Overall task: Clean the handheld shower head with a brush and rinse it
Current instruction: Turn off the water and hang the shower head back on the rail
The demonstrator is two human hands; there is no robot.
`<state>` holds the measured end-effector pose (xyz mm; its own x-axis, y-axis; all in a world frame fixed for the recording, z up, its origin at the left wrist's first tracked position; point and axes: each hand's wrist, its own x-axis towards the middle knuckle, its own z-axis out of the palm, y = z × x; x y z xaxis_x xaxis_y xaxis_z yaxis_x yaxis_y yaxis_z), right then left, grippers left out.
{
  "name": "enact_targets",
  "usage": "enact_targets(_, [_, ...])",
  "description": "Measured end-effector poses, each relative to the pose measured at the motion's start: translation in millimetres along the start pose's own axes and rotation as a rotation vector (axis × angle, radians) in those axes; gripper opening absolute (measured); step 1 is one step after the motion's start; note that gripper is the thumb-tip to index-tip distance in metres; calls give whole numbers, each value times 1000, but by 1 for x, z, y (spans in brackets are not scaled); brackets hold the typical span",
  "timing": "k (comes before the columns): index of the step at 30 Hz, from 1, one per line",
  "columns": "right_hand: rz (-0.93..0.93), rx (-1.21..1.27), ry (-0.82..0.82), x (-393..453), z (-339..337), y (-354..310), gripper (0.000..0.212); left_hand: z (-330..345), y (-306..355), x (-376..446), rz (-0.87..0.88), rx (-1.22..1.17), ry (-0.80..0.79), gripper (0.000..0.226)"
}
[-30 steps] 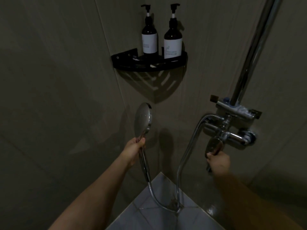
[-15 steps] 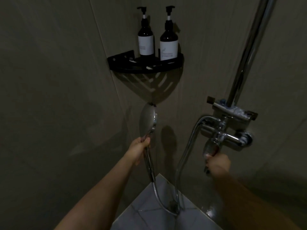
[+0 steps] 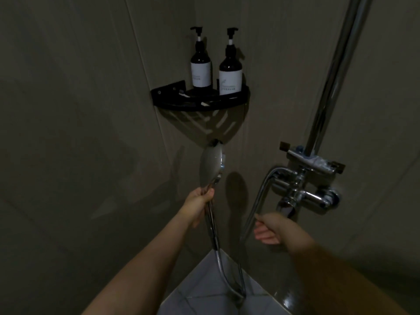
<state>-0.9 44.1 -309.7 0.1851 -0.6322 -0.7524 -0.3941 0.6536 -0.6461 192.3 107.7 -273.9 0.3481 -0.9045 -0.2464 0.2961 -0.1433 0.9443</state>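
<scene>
The handheld shower head (image 3: 211,164) stands nearly upright in the corner of a dim shower stall, its long axis running top to bottom, round head uppermost and handle below. Its pale back faces the camera and the chrome rim shows along the right edge, so the spray face seems turned to the right, toward the wall that carries the fittings. The left hand (image 3: 198,204) is closed around the handle just under the head. From the handle the chrome hose (image 3: 221,271) drops to the pale tiled floor (image 3: 200,298), loops there and climbs back up the right side to the chrome mixer tap (image 3: 304,194).

The right hand (image 3: 271,228) hangs just below the tap lever, fingers loosely curled and parted, beside the rising hose; whether it touches the hose cannot be told, and it grips nothing.

The walls are large grey-brown tiles meeting in a corner seam. A chrome riser pipe (image 3: 336,71) runs up from the tap to the top edge. Above the shower head, a black corner shelf (image 3: 200,103) is fixed across the seam, its slotted shadow falling just over the head. Two dark pump bottles (image 3: 230,73) with white labels stand side by side on it.
</scene>
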Motion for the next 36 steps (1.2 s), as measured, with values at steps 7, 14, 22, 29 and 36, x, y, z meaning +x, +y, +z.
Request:
enact_targets(7, [-325, 188, 351, -16, -23, -42, 40, 18, 2, 0, 32, -18, -52, 21])
enact_targets(14, [-606, 277, 168, -41, -19, -59, 35, 37, 7, -6, -10, 23, -122, 18])
enact_targets(22, [-746, 358, -264, -88, 0, -92, 52, 62, 28, -19, 34, 95, -212, 21])
enact_targets(29, [-669, 412, -447, -107, 1, -93, 43, 60, 37, -22, 155, 400, -69, 19])
enact_targets(36, [-794, 302, -218, -104, 7, -101, 49, 56, 41, -24, 292, 436, 67, 22])
